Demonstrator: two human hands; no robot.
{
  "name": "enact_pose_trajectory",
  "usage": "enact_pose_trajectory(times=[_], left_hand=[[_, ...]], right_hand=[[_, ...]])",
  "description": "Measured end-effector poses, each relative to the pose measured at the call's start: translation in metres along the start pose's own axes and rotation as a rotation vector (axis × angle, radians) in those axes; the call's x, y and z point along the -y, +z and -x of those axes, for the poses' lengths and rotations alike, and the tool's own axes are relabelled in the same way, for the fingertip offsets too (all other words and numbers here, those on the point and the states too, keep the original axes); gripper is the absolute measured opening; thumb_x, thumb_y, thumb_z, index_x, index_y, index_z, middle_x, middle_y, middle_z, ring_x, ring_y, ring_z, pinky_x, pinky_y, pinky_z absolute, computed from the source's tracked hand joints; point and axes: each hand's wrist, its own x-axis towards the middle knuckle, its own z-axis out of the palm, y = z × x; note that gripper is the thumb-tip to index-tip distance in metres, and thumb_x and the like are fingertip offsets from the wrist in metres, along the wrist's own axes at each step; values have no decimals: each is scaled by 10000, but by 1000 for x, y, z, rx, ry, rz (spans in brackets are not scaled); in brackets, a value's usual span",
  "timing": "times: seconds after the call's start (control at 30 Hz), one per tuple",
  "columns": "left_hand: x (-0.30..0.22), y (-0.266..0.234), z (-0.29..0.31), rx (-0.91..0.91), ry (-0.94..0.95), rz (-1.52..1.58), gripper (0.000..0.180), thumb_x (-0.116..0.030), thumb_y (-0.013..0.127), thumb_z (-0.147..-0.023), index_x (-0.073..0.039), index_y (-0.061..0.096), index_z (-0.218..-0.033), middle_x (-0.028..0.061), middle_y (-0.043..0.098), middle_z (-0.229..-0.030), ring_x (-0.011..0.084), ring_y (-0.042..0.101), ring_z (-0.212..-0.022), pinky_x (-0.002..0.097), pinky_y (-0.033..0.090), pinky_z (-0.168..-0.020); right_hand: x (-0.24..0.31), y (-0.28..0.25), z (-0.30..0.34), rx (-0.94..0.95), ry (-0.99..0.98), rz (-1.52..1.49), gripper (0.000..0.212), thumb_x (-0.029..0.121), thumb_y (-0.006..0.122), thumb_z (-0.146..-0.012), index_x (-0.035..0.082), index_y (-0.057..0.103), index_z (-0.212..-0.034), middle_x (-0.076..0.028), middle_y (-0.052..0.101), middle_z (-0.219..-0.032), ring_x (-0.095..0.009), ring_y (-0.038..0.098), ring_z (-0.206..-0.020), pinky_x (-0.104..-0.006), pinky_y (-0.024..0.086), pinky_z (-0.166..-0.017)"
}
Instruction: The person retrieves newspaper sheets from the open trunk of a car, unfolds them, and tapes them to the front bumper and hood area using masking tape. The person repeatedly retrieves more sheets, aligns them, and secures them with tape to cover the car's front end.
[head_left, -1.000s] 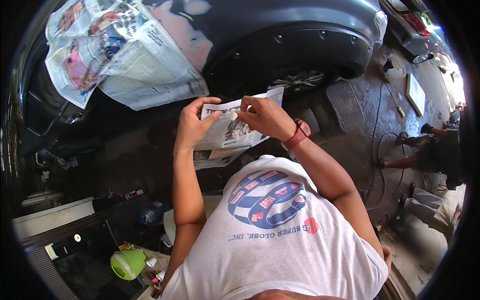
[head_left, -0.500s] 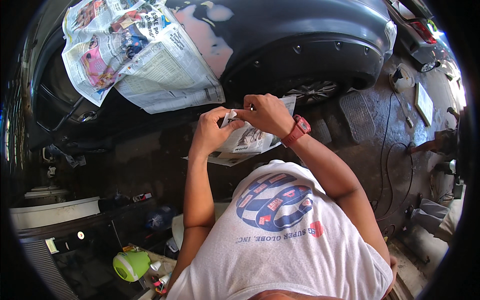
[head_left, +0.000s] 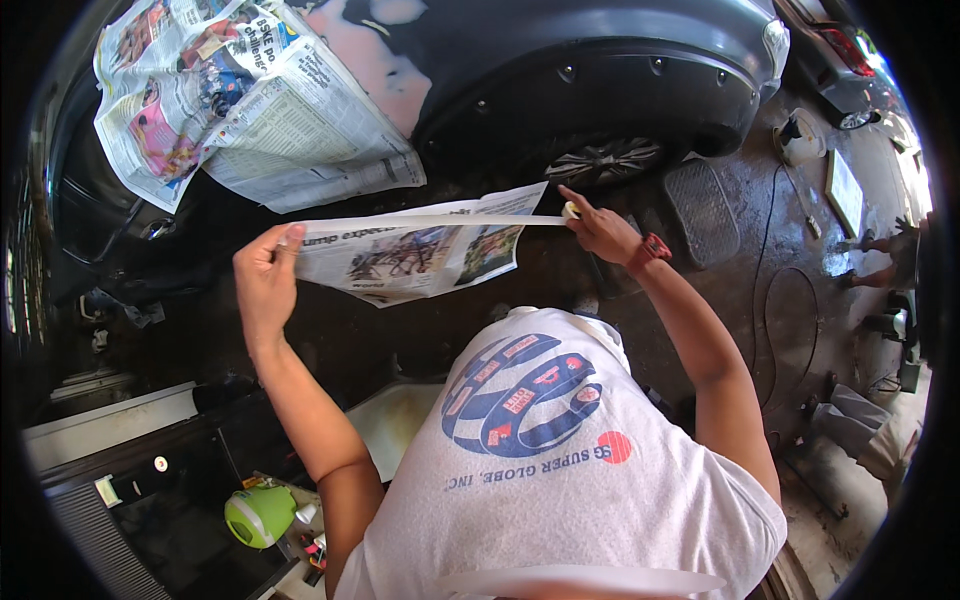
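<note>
Newspaper (head_left: 405,258) hung near the car (head_left: 560,60), where other sheets (head_left: 310,135) already lay, along tape (head_left: 430,220) not yet torn from its roll (head_left: 571,210), fingers clamped, left hand (head_left: 266,285) on one end, right hand (head_left: 606,233) on the roll

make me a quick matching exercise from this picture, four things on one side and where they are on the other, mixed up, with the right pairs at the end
Things:
1. pale tape strip
2. wristband
3. crumpled newspaper
4. mat

Places:
A. draped over the side of the dark car, next to a pinkish patch
B. stretched between the left hand and the right hand
C. on the floor, to the right of the wheel in the picture
D. around the right wrist

Right pairs: 1-B, 2-D, 3-A, 4-C
</note>
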Motion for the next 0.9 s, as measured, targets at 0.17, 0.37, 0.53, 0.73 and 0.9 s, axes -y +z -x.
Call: enact_pose_trajectory(times=[0.17,0.37,0.53,0.73,0.9], left_hand=[[-30,-31,0,-27,-10,-38,393,-321,711,-1127,58,807,-1094,2,758,-912,64,606,-873,260,485,-815],[-51,-55,10,-65,-2,-119,411,-335,701,-1130,59,814,-1103,31,776,-910,75,618,-864,267,496,-823],[-62,-70,19,-102,16,-144,406,-329,717,-1119,66,813,-1106,51,790,-904,89,631,-863,278,511,-835],[-72,-88,29,-124,42,-140,407,-332,724,-1114,64,814,-1099,49,791,-913,95,641,-875,283,512,-845],[-33,-114,40,-211,14,-122,403,-329,725,-1114,64,814,-1098,52,790,-912,86,637,-876,277,509,-846]], right_hand=[[27,30,-39,160,15,-210,666,273,570,-1145,149,312,-1746,-125,713,-684,-365,750,-719,-502,553,-724],[52,39,-67,191,-20,-242,654,277,529,-1166,180,287,-1766,-106,710,-672,-337,769,-775,-472,570,-826],[64,39,-96,164,-109,-244,570,283,475,-1194,203,336,-1741,-75,688,-655,-271,747,-719,-422,564,-805],[86,37,-117,229,-116,-237,347,332,478,-1177,115,632,-1399,-106,728,-677,-326,762,-742,-455,567,-779],[110,23,-118,260,-68,-204,338,351,507,-1157,83,712,-1141,-117,736,-674,-341,765,-737,-458,583,-716]])
